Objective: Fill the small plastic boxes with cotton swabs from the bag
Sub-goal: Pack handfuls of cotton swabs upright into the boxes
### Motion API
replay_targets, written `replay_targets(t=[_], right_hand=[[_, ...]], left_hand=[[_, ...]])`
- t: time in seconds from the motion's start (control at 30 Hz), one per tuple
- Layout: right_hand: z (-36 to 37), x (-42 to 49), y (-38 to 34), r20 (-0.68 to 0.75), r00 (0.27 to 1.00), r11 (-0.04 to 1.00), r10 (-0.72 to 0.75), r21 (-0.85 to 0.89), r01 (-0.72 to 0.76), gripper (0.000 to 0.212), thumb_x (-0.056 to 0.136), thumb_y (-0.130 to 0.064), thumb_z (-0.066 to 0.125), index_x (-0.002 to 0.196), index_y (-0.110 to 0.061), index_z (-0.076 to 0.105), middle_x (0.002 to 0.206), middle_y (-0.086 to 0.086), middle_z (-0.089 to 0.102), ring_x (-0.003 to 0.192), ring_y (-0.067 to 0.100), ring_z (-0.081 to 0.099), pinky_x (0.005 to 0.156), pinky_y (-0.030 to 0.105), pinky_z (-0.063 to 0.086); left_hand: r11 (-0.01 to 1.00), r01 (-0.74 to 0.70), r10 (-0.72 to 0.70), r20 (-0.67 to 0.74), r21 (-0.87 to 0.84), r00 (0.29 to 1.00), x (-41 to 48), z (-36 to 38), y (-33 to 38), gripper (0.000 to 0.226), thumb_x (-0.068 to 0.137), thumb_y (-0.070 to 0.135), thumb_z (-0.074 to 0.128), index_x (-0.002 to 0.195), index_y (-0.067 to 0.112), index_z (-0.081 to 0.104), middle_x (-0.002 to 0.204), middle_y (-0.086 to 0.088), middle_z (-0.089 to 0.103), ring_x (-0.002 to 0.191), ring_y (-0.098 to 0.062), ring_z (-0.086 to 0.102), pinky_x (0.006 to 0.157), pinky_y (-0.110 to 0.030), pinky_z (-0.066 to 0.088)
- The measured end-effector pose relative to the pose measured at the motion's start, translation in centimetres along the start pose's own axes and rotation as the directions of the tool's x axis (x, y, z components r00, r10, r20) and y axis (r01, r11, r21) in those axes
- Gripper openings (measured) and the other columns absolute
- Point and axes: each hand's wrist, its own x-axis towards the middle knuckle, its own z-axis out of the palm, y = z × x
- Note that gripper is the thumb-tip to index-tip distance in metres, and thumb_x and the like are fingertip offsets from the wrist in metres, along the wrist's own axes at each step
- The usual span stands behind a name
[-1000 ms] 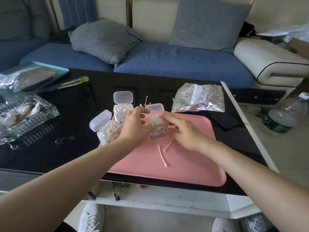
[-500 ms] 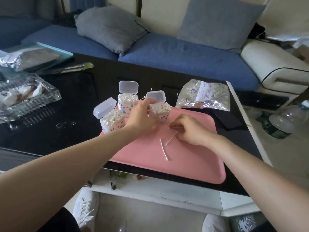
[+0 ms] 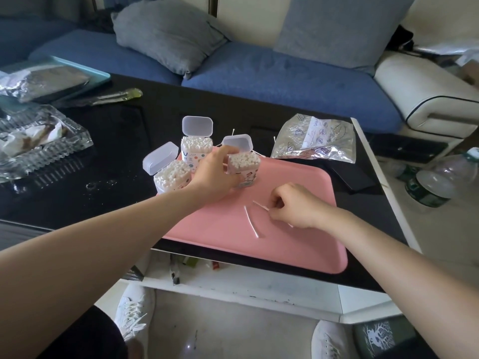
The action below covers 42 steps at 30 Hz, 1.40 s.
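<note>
Left hand has its grip wrapped round the full swab box, steadying it, so the right hand can pinch a stray swab just beside it.

On the pink tray, the left hand grips an open box packed with cotton swabs while the right hand pinches a loose swab beside another swab.
</note>
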Motion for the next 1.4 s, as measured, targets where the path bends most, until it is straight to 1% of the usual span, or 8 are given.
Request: replay_targets(t=[0.2,0.4,0.7,0.87,1.0,1.1,1.27,1.4], right_hand=[[1.0,0.1,-2.5,0.029,0.999,0.988,0.036,0.152,-0.040,0.018,0.082,-0.019,0.069,0.066,-0.010,0.069,0.057,0.002,0.067,0.051,0.014,0.061,0.058,0.027,0.051],[1.4,0.5,-4.4,0.023,1.000,1.000,0.005,0.024,-0.006,0.022,0.083,-0.026,0.073,0.065,-0.015,0.067,0.069,-0.003,0.066,0.076,0.020,0.063,0.067,0.027,0.044],[0.5,0.3,-3.9,0.181,0.980,0.996,-0.086,0.017,0.084,0.019,0.083,-0.019,0.067,0.066,-0.012,0.064,0.059,0.005,0.067,0.055,0.018,0.061,0.059,0.027,0.050],[-2.7,-0.2,-1.8,-0.075,0.996,0.866,-0.054,0.493,0.084,0.007,0.084,-0.003,0.075,0.089,-0.005,0.071,0.070,0.005,0.068,0.057,0.011,0.059,0.061,0.028,0.050],[-4.4,-0.7,-0.5,-0.259,0.966,0.696,-0.007,0.692,0.191,0.038,0.085,0.008,0.072,0.121,-0.005,0.065,0.076,0.008,0.067,0.062,0.015,0.066,0.069,0.024,0.057],[-4.8,-0.5,0.1,-0.459,0.887,0.672,0.059,0.675,0.305,0.046,0.086,0.006,0.071,0.128,-0.013,0.065,0.075,0.005,0.067,0.066,0.020,0.070,0.074,0.027,0.060],[-4.7,0.1,0.2,-0.687,0.723,0.778,0.068,0.490,0.393,0.035,0.088,0.000,0.071,0.118,-0.018,0.071,0.075,0.003,0.072,0.068,0.016,0.073,0.082,0.034,0.059],[-3.8,0.5,0.8,-0.673,0.738,0.825,0.047,0.443,0.352,0.031,0.089,-0.002,0.071,0.116,-0.017,0.074,0.076,-0.001,0.074,0.069,0.009,0.073,0.081,0.028,0.058]], left_hand=[[1.000,-0.005,0.005,0.009,0.008,1.000,0.0,-0.2,0.2,0.060,0.082,0.013,0.080,0.135,0.020,0.054,0.119,-0.001,0.060,0.103,-0.017,0.064,0.090,-0.037,0.054],[1.000,-0.008,0.008,0.012,0.011,1.000,0.0,-0.1,0.2,0.059,0.081,0.012,0.079,0.134,0.022,0.055,0.117,0.000,0.063,0.102,-0.017,0.065,0.090,-0.041,0.055],[1.000,-0.027,0.028,0.037,-0.012,0.999,-0.3,-0.2,0.1,0.057,0.082,0.010,0.078,0.133,0.020,0.055,0.110,0.004,0.060,0.099,-0.015,0.063,0.084,-0.031,0.053],[0.998,-0.050,0.052,0.072,-0.035,0.996,-0.2,-0.2,0.0,0.059,0.082,0.012,0.081,0.134,0.020,0.056,0.109,0.005,0.060,0.100,-0.014,0.064,0.085,-0.029,0.055],[0.997,-0.059,0.065,0.120,-0.050,0.991,0.0,-0.3,0.0,0.058,0.081,0.013,0.082,0.133,0.023,0.057,0.113,0.004,0.063,0.098,-0.010,0.064,0.075,-0.021,0.056],[0.996,-0.056,0.068,0.167,-0.074,0.984,-0.1,0.2,0.2,0.057,0.079,0.012,0.083,0.128,0.026,0.059,0.111,0.007,0.066,0.099,-0.009,0.066,0.078,-0.030,0.060],[0.992,-0.106,0.120,0.226,-0.072,0.967,-0.5,1.3,0.6,0.056,0.078,0.012,0.084,0.127,0.028,0.060,0.109,0.010,0.068,0.097,-0.003,0.066,0.079,-0.021,0.057],[0.990,-0.119,0.134,0.230,-0.081,0.964,-0.7,1.7,0.8,0.056,0.078,0.010,0.083,0.124,0.031,0.060,0.109,0.009,0.068,0.096,-0.003,0.067,0.079,-0.022,0.058]])
